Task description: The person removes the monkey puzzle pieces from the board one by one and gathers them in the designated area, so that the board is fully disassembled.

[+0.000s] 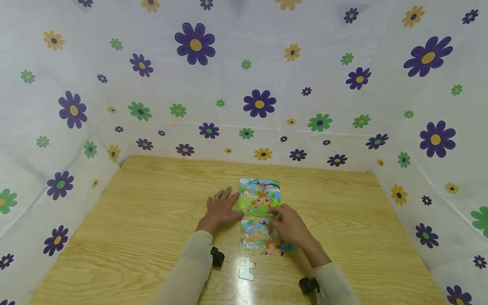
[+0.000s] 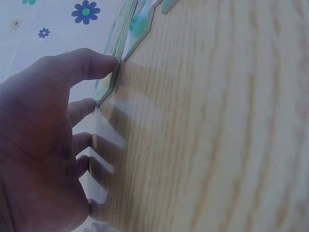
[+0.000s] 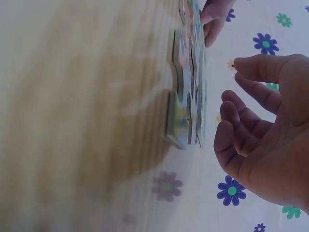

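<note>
My left hand (image 1: 222, 209) lies at the left side of a monkey picture board (image 1: 251, 199), thumb and fingers spread along its edge. The thumb and forefinger touch that edge in the left wrist view. My right hand (image 1: 289, 224) hovers over the board's lower right corner and the puzzle pieces (image 1: 248, 244) below it. Its fingers are loosely bent, and the right wrist view shows nothing held between them. The partly joined pieces show a house and a monkey's face; the hand hides some of them. A single puzzle piece (image 1: 246, 270) lies apart, nearer to me.
Everything lies on a wood-grain table (image 1: 152, 220). A white flowered cloth (image 1: 228, 84) stands around its back and sides. A dark device (image 1: 217, 257) is strapped on the left wrist and another (image 1: 309, 285) on the right.
</note>
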The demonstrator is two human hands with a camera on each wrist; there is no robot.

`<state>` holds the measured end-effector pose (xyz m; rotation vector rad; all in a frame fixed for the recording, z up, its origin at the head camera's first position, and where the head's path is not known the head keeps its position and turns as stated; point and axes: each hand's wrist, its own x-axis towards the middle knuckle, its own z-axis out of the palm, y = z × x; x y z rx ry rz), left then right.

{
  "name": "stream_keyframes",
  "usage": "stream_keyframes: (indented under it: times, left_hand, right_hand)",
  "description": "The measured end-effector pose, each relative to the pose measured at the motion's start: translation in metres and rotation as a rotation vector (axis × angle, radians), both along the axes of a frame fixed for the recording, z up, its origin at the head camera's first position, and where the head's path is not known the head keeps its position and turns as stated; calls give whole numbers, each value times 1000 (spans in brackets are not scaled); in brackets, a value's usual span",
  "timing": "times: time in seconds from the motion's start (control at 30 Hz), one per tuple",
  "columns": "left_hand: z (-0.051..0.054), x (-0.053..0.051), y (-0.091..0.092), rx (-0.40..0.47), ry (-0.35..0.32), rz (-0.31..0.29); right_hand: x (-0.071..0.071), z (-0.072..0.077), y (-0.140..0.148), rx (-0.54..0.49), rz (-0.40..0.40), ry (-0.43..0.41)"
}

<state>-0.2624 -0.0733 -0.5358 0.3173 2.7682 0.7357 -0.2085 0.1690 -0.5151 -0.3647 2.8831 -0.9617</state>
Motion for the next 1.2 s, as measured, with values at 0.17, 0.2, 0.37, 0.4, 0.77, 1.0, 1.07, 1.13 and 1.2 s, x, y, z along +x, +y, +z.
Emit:
stream_keyframes:
  times: [0.17, 0.2, 0.37, 0.4, 0.77, 1.0, 1.07, 1.13, 1.2]
  left_hand:
    - [0, 0, 1, 1, -6, 1]
    - [0, 0, 1, -2, -6, 1]
    - [-1, -1, 1, 6, -2, 5]
    - [-1, -1, 1, 5, -1, 5]
    - [0, 0, 0, 26, 2, 6]
    - [-1, 1, -1, 13, 9, 1]
    - [-1, 1, -1, 18, 10, -2]
    - [-1, 1, -1, 16, 10, -5]
    - [-1, 1, -1, 12, 8, -5]
  right_hand:
    - [-10, -2, 1, 10, 3, -17]
    - [-12, -2, 1, 19, 5, -21]
    - [-22, -2, -2, 52, 29, -20]
    - [-24, -2, -2, 60, 33, -19]
    - [-36, -6, -6, 67, 65, -36]
    - [-42, -5, -12, 102, 103, -14]
    - [-43, -6, -13, 122, 103, -13]
    - [-44, -6, -15, 139, 102, -12]
    - [-44, -6, -15, 152, 101, -13]
